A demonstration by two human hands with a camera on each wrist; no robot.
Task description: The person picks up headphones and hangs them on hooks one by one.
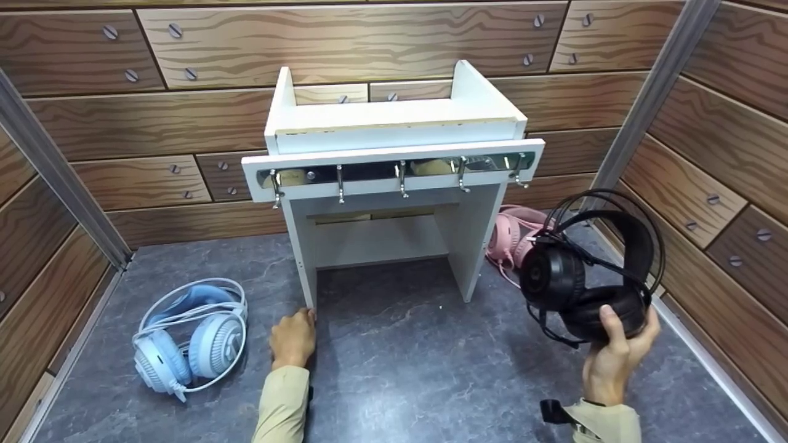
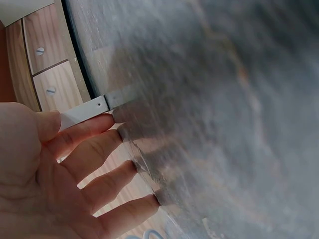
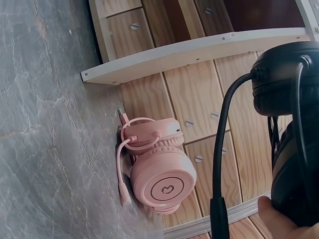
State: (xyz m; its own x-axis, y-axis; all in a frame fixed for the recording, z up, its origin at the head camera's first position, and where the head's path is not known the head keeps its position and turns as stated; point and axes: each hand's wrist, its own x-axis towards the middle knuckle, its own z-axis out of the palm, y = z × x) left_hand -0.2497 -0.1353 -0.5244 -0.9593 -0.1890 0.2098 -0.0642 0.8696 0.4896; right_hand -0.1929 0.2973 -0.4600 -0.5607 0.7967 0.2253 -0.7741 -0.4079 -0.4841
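A white rack (image 1: 394, 161) with several metal hooks along its front board stands at the middle. My left hand (image 1: 293, 337) is at the foot of its left side panel; in the left wrist view the thumb and index finger of that hand (image 2: 75, 164) pinch the panel's edge (image 2: 84, 112), fingertips touching the grey surface. My right hand (image 1: 619, 357) grips black headphones (image 1: 554, 277) by an ear cup, raised right of the rack. The right wrist view shows part of the hand (image 3: 279, 221) on the black headphones (image 3: 299, 174).
Light blue headphones (image 1: 215, 344) lie on the grey surface (image 1: 394, 369) at the left. Pink headphones (image 1: 506, 237) lie right of the rack, partly behind the black ones. Wood-patterned walls (image 1: 345, 43) enclose the back and sides.
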